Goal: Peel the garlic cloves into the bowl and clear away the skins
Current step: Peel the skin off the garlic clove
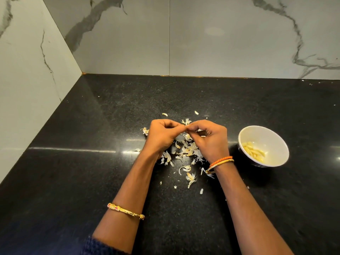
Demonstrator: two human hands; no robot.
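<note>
Meeting above the black granite countertop, the left hand and the right hand come together at their fingertips. Both hands have their fingers curled inward, and the thumb and forefinger of each pinch at one shared point between them. The item pinched there is almost wholly hidden by the fingers; it is too small to tell whether it is a garlic clove or a piece of skin.

Garlic skins lie scattered on the countertop directly below and just in front of the hands. The densest cluster sits between the two wrists. Loose flakes extend toward the person, and a few single pieces lie beyond the hands, toward the wall.

A white bowl stands on the countertop to the right of the right hand, near it but apart. Peeled garlic cloves, pale yellow, rest in the bottom of the bowl.

The left forearm carries a gold bangle. The right wrist carries an orange braided band with a gold bangle just beside it.

White marble-patterned wall panels with grey veining close the countertop at the rear and on the left side.
</note>
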